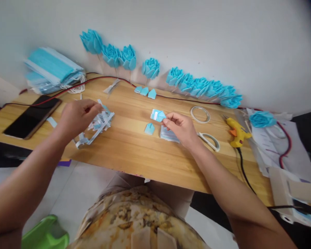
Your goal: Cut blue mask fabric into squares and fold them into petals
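Observation:
My right hand (180,128) pinches a small folded blue petal piece (158,115) with a white strip across it, held above the wooden table. Just below lies another pointed blue petal (149,128). Partly under my right hand is a stack of pale pieces (168,134). My left hand (80,114) is over the pile of white and blue paper scraps (103,121), its fingers closed together; what they hold, if anything, is hidden. Three folded petals (144,91) sit in a row farther back.
Several blue flowers on stems (150,68) lean along the wall. Tape roll (200,114), scissors (209,141) and yellow glue gun (235,132) lie on the right. A phone (32,117) and a stack of face masks (53,67) are on the left. A red-black cable (103,76) crosses the back.

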The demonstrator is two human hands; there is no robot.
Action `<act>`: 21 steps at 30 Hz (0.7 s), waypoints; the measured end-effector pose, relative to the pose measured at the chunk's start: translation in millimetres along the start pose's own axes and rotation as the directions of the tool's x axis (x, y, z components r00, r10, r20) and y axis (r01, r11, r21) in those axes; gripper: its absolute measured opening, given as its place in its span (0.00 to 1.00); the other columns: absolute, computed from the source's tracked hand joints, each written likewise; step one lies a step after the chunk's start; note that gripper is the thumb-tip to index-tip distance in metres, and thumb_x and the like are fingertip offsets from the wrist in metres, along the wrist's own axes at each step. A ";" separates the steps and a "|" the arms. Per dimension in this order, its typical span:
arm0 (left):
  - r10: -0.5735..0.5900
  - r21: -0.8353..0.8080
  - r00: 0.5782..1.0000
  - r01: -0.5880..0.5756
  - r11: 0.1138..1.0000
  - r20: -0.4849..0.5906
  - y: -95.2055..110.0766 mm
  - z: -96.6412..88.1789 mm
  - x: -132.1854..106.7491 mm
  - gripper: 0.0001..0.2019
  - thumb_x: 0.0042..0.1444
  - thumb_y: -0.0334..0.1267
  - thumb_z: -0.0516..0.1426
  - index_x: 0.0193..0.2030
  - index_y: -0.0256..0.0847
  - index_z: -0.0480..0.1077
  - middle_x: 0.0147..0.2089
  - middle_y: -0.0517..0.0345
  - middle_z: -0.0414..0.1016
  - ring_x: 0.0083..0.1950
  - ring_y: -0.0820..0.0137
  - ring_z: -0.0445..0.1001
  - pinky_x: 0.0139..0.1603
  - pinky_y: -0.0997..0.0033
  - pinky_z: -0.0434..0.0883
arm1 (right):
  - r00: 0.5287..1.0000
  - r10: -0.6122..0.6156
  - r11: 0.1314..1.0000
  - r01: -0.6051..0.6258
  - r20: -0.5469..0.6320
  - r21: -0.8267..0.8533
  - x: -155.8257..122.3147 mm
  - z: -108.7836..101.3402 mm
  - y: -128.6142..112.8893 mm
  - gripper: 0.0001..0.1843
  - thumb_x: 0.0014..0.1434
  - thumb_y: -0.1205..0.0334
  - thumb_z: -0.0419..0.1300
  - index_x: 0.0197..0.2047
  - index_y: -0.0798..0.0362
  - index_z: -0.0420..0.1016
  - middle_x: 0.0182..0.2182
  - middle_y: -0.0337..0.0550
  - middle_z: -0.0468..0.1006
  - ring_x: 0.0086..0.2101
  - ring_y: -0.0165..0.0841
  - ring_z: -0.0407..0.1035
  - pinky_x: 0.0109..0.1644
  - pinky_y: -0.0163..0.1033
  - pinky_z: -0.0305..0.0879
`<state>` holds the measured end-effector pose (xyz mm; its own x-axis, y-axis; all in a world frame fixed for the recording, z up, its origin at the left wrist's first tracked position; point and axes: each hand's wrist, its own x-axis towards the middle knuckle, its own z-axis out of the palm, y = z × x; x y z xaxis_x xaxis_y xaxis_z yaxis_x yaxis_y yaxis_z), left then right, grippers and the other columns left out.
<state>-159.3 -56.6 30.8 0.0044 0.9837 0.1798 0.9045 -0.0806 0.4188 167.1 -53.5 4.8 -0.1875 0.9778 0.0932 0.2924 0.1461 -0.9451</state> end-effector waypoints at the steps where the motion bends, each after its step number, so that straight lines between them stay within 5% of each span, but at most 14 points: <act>1: 0.000 0.019 1.000 0.000 1.000 0.008 -6.7 -1.7 1.3 0.17 0.62 0.44 0.51 0.35 0.38 0.78 0.28 0.58 0.72 0.30 0.70 0.65 0.32 0.68 0.56 | 1.000 0.002 1.000 -0.002 -0.001 0.004 -0.2 0.4 0.5 0.10 0.53 0.56 0.62 0.30 0.54 0.75 0.26 0.38 0.77 0.25 0.26 0.63 0.30 0.34 0.58; 5: -0.008 -0.043 0.999 0.007 0.999 -0.034 -30.7 0.7 9.4 0.13 0.55 0.48 0.59 0.28 0.41 0.75 0.26 0.58 0.72 0.29 0.71 0.64 0.31 0.67 0.56 | 1.000 0.004 1.000 -0.004 0.011 -0.001 0.4 1.3 3.9 0.10 0.54 0.55 0.63 0.30 0.54 0.76 0.25 0.38 0.76 0.24 0.26 0.63 0.29 0.34 0.58; 10: 0.115 -0.085 0.982 -0.129 0.988 -0.147 -32.9 4.7 10.5 0.08 0.55 0.43 0.60 0.36 0.44 0.77 0.31 0.58 0.73 0.31 0.68 0.66 0.33 0.66 0.60 | 1.000 -0.009 1.000 0.009 0.017 0.016 0.7 2.1 4.7 0.11 0.54 0.55 0.63 0.30 0.54 0.76 0.24 0.38 0.76 0.24 0.26 0.63 0.29 0.34 0.58; 12: 0.121 -0.127 0.972 -0.149 0.981 -0.204 -14.3 4.1 5.0 0.08 0.57 0.42 0.59 0.39 0.44 0.78 0.33 0.56 0.74 0.33 0.67 0.68 0.36 0.65 0.63 | 1.000 -0.001 0.999 0.001 0.025 0.034 -0.5 2.5 2.4 0.11 0.53 0.55 0.64 0.31 0.54 0.76 0.25 0.38 0.77 0.24 0.26 0.64 0.29 0.34 0.59; 15: 0.130 -0.343 0.981 -0.173 0.923 -0.147 27.5 6.6 -4.7 0.11 0.59 0.43 0.59 0.43 0.42 0.78 0.36 0.56 0.77 0.36 0.68 0.71 0.38 0.68 0.67 | 0.998 -0.003 0.998 -0.001 0.064 0.058 -3.3 2.7 -2.8 0.11 0.53 0.54 0.64 0.31 0.54 0.76 0.24 0.38 0.76 0.24 0.26 0.64 0.28 0.33 0.58; 21: 0.254 -0.667 0.951 -0.073 0.742 0.179 89.8 28.2 -7.5 0.18 0.61 0.51 0.55 0.45 0.39 0.77 0.41 0.53 0.80 0.37 0.69 0.73 0.36 0.71 0.70 | 0.994 -0.044 0.994 0.033 0.103 0.100 -7.7 2.7 -8.6 0.11 0.55 0.54 0.64 0.32 0.54 0.76 0.25 0.37 0.76 0.24 0.25 0.64 0.28 0.32 0.59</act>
<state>-66.0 -66.7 41.9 0.3101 0.9433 0.1183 0.3865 -0.2388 0.8908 163.5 -62.7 11.4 -0.2956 0.9499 0.1016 0.1906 0.1629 -0.9681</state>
